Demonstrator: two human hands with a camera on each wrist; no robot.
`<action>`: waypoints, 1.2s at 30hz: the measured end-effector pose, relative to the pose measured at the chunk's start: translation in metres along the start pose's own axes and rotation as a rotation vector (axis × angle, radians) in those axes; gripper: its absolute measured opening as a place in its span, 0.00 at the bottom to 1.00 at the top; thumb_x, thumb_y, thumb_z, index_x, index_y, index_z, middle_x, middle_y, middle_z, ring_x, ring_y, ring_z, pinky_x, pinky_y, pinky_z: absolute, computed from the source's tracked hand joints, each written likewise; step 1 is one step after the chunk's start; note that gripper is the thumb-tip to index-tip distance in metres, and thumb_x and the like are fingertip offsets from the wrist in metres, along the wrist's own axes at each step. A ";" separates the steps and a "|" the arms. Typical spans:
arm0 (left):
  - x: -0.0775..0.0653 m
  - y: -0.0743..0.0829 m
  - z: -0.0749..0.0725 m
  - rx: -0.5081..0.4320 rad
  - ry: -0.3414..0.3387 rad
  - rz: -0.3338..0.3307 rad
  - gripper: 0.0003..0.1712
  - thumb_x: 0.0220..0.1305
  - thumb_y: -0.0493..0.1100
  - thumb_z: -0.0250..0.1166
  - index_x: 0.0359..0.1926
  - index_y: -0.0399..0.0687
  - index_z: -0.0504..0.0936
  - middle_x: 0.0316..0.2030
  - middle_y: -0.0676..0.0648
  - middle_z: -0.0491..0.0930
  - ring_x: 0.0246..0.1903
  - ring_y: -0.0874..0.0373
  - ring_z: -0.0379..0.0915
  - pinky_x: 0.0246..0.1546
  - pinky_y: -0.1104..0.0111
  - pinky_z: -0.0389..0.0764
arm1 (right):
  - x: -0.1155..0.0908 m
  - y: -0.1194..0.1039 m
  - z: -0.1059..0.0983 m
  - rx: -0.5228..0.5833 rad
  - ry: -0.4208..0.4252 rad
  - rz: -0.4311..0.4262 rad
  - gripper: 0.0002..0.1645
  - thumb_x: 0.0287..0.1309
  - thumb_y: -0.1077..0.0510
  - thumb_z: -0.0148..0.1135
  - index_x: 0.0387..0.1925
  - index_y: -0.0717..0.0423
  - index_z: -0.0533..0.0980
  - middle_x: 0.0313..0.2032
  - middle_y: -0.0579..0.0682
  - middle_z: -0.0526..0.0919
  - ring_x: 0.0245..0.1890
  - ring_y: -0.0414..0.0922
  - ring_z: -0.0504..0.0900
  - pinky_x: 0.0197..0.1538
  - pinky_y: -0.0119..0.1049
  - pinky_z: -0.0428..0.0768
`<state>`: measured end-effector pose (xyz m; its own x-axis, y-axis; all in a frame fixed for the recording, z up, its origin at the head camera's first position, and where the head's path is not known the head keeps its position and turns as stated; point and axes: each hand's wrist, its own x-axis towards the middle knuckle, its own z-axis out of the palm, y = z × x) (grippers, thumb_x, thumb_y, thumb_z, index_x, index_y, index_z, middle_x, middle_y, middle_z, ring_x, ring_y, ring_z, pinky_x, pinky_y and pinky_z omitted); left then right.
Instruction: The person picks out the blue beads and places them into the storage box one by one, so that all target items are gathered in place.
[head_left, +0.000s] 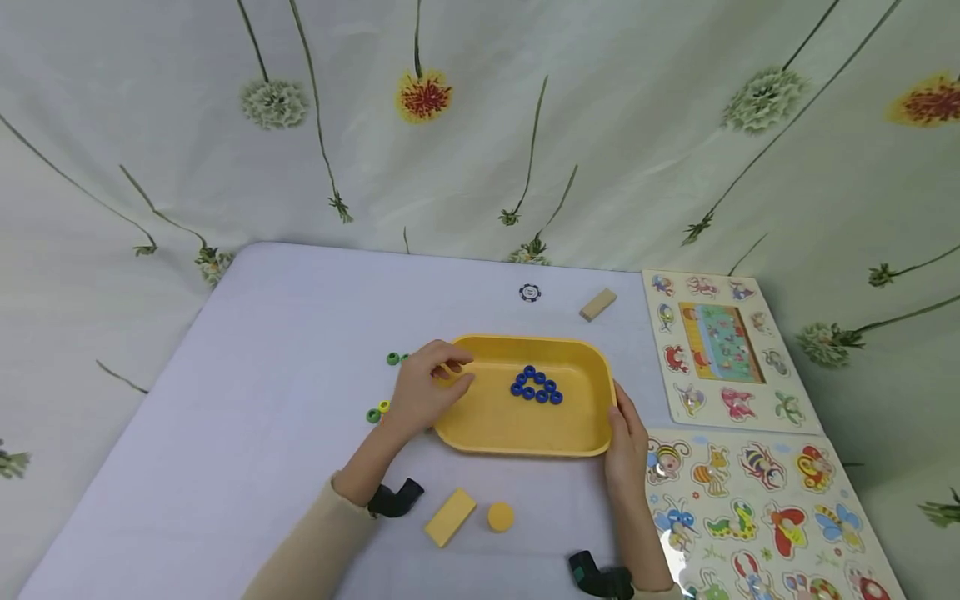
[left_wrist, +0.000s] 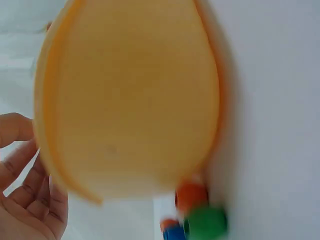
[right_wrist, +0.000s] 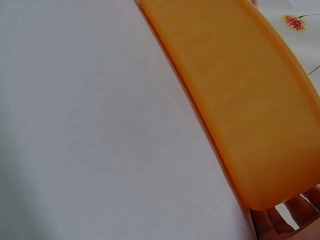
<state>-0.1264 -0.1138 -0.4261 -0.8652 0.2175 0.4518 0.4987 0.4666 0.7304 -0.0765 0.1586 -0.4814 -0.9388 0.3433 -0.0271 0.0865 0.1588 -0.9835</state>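
Observation:
A yellow tray (head_left: 487, 429) lies on the table with several small blue rings (head_left: 541, 396) grouped inside it. My left hand (head_left: 422, 385) hovers at the tray's left end, thumb and fingers apart, nothing visible between them. At the opposite end my right hand (head_left: 627, 442) holds the tray by its side. Its fingers (right_wrist: 280, 222) show under the tray's end in the right wrist view. Green rings (head_left: 373, 415) and a yellow ring (head_left: 384, 406) sit left of the tray, partly hidden by my left hand. The left wrist view shows green (left_wrist: 206, 223) and orange-red pieces (left_wrist: 192, 196) beside the tray.
In front of the tray lie a yellow block (head_left: 450, 517) and a round yellow piece (head_left: 500, 517). Behind it are a poker chip (head_left: 529, 292) and a wooden block (head_left: 597, 305). Two picture puzzle boards, sea animals (head_left: 720, 417) and insects (head_left: 705, 492), cover the right side.

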 end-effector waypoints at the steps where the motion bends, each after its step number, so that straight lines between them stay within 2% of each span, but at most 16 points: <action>1: -0.003 -0.005 -0.007 -0.002 0.023 -0.009 0.11 0.48 0.37 0.66 0.36 0.44 0.80 0.32 0.45 0.78 0.31 0.58 0.72 0.28 0.68 0.77 | 0.000 0.000 0.000 0.000 0.000 -0.002 0.21 0.65 0.48 0.39 0.59 0.36 0.64 0.59 0.36 0.66 0.61 0.35 0.62 0.62 0.33 0.61; 4: -0.012 -0.021 -0.024 0.024 0.061 -0.088 0.12 0.48 0.38 0.67 0.37 0.45 0.80 0.33 0.45 0.78 0.32 0.57 0.72 0.29 0.69 0.77 | 0.000 0.000 0.000 -0.002 -0.001 -0.009 0.21 0.65 0.48 0.39 0.59 0.36 0.64 0.59 0.37 0.66 0.61 0.35 0.62 0.62 0.34 0.61; 7: -0.020 -0.036 -0.036 0.096 0.056 -0.212 0.14 0.49 0.42 0.67 0.39 0.46 0.79 0.35 0.48 0.78 0.34 0.59 0.72 0.33 0.71 0.76 | -0.001 0.000 0.000 -0.007 0.005 -0.010 0.21 0.65 0.49 0.39 0.58 0.35 0.64 0.59 0.36 0.67 0.61 0.35 0.62 0.62 0.34 0.61; 11: -0.024 -0.049 -0.041 0.130 0.031 -0.337 0.16 0.49 0.44 0.67 0.40 0.46 0.79 0.37 0.51 0.77 0.36 0.60 0.71 0.37 0.66 0.75 | -0.001 0.000 -0.001 0.000 0.005 -0.010 0.21 0.65 0.49 0.38 0.58 0.35 0.64 0.59 0.35 0.67 0.61 0.34 0.61 0.62 0.33 0.60; 14: -0.026 -0.054 -0.040 0.119 0.007 -0.379 0.16 0.49 0.45 0.67 0.41 0.46 0.78 0.37 0.51 0.77 0.37 0.59 0.71 0.38 0.63 0.75 | -0.001 0.001 -0.001 0.006 0.003 -0.008 0.21 0.65 0.49 0.38 0.58 0.35 0.64 0.59 0.35 0.67 0.61 0.33 0.61 0.62 0.33 0.61; 18: -0.029 -0.062 -0.033 0.123 -0.037 -0.394 0.16 0.48 0.44 0.67 0.41 0.48 0.78 0.36 0.50 0.77 0.36 0.59 0.71 0.38 0.64 0.74 | -0.001 0.001 -0.001 0.004 0.004 -0.005 0.21 0.65 0.49 0.39 0.58 0.34 0.64 0.59 0.34 0.66 0.61 0.33 0.62 0.62 0.32 0.61; 23: -0.033 -0.073 -0.023 0.229 -0.082 -0.348 0.15 0.47 0.46 0.68 0.38 0.49 0.79 0.34 0.51 0.78 0.34 0.59 0.72 0.37 0.65 0.73 | -0.001 0.001 -0.001 0.012 -0.005 -0.012 0.21 0.65 0.49 0.39 0.58 0.35 0.64 0.59 0.35 0.66 0.61 0.33 0.62 0.62 0.31 0.61; 27: -0.034 -0.076 -0.019 0.272 -0.080 -0.312 0.12 0.47 0.45 0.68 0.35 0.50 0.80 0.34 0.51 0.78 0.35 0.58 0.72 0.37 0.64 0.74 | 0.000 0.000 -0.001 0.011 -0.005 -0.012 0.21 0.65 0.49 0.39 0.58 0.34 0.65 0.58 0.35 0.67 0.60 0.33 0.62 0.62 0.32 0.61; 31: -0.033 -0.077 -0.018 0.285 -0.073 -0.310 0.10 0.48 0.45 0.67 0.34 0.50 0.80 0.33 0.51 0.78 0.34 0.58 0.72 0.36 0.64 0.75 | 0.000 0.000 -0.001 0.000 -0.006 -0.004 0.21 0.65 0.48 0.39 0.59 0.35 0.64 0.59 0.35 0.66 0.61 0.34 0.61 0.62 0.34 0.61; 36: -0.031 -0.070 -0.023 0.267 -0.060 -0.314 0.10 0.48 0.43 0.67 0.35 0.48 0.81 0.30 0.51 0.78 0.31 0.60 0.71 0.32 0.67 0.73 | 0.000 0.000 -0.001 -0.005 -0.009 0.009 0.21 0.65 0.48 0.39 0.59 0.34 0.64 0.59 0.35 0.66 0.61 0.35 0.61 0.63 0.36 0.60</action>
<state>-0.1333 -0.1724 -0.4794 -0.9785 0.0751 0.1919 0.1860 0.7227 0.6656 -0.0759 0.1594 -0.4814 -0.9409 0.3367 -0.0380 0.0970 0.1602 -0.9823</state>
